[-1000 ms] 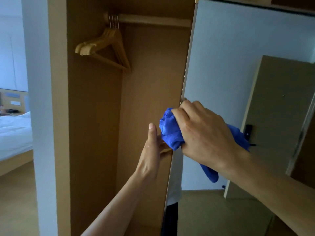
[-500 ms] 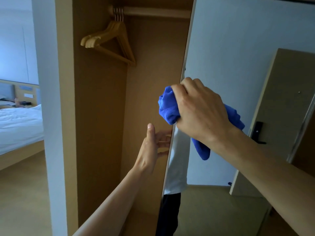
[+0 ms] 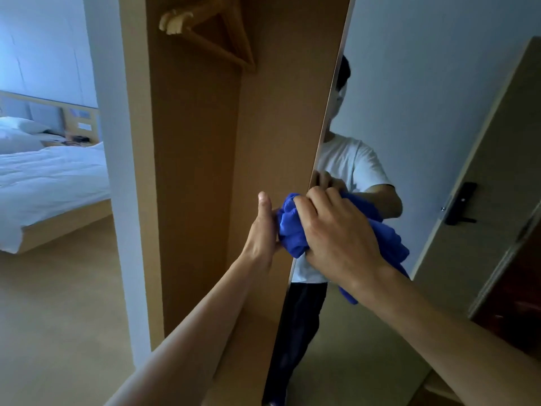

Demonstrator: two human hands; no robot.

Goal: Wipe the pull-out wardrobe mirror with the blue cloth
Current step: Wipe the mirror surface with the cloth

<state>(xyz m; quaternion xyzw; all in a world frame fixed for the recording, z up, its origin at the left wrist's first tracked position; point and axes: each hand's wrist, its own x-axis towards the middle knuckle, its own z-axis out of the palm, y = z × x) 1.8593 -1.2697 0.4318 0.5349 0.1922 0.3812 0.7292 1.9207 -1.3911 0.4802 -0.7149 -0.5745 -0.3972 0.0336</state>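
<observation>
Right hand [image 3: 339, 232] fingers curled round blue cloth [image 3: 291, 230] at mirror [image 3: 409, 112] edge; left hand [image 3: 262, 230] behind edge, thumb up (fingers hidden).

ITEM pull-out mirror [image 3: 409, 112]: tall glass panel on tan board backing, upright, drawn out of the wardrobe, thin near edge facing the viewer | ITEM blue cloth [image 3: 292, 230]: bright blue, bunched in the right hand [image 3: 336, 238], pressed to the glass at that near edge, lapping past it, tail hanging below

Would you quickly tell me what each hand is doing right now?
Left hand: at the back of the mirror, thumb straight, fingers hidden; cannot tell.
Right hand: closed on the blue cloth, against the mirror.
</observation>
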